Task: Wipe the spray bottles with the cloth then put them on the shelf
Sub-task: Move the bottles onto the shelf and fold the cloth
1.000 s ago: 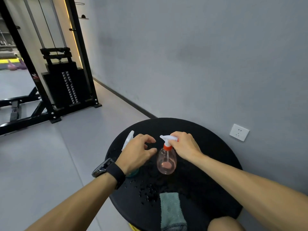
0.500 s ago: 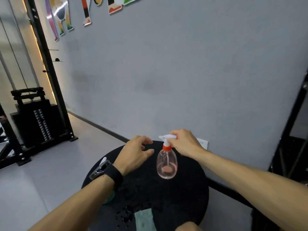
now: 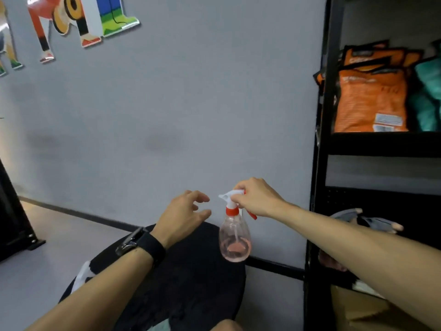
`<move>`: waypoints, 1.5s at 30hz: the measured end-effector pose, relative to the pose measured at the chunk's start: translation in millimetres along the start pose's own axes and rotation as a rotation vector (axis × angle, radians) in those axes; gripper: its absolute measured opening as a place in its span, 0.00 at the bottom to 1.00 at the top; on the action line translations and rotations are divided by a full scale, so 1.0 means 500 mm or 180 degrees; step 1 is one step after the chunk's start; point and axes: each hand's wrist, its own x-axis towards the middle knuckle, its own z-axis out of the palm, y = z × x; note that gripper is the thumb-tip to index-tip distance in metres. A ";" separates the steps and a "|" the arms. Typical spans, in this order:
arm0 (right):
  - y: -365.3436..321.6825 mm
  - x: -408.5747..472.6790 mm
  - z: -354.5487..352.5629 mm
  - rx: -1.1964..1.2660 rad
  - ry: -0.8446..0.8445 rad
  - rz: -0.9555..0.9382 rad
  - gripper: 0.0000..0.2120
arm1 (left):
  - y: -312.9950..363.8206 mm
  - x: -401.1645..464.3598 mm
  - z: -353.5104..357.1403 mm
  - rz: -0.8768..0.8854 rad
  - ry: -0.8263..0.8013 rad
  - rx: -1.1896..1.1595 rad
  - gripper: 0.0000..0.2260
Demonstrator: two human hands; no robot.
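My right hand (image 3: 256,199) grips the white and orange spray head of a clear pink spray bottle (image 3: 235,242), which hangs in the air over the right rim of the round black table (image 3: 191,283). Just left of the bottle my left hand (image 3: 183,216) hovers with its fingers spread and holds nothing. The white nozzle of a second spray bottle (image 3: 82,275) peeks out at the table's left rim, behind my left forearm. A corner of the teal cloth (image 3: 162,326) lies at the table's near edge. The black shelf (image 3: 319,163) stands at the right.
The upper shelf board holds an orange bag (image 3: 370,91) and teal items (image 3: 427,99). Grey gloves (image 3: 367,220) lie on a lower level, with a cardboard box (image 3: 365,309) below. A grey wall with colourful cutouts (image 3: 83,20) is behind.
My right hand has lifted the pink bottle off the table and carried it right, toward the shelf. The view has swung right, so the shelf has come into sight.
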 end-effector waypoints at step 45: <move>0.471 -0.319 -0.460 -0.0551 0.1228 0.1567 0.07 | 0.533 0.102 0.407 0.1805 -0.1060 -0.0598 0.14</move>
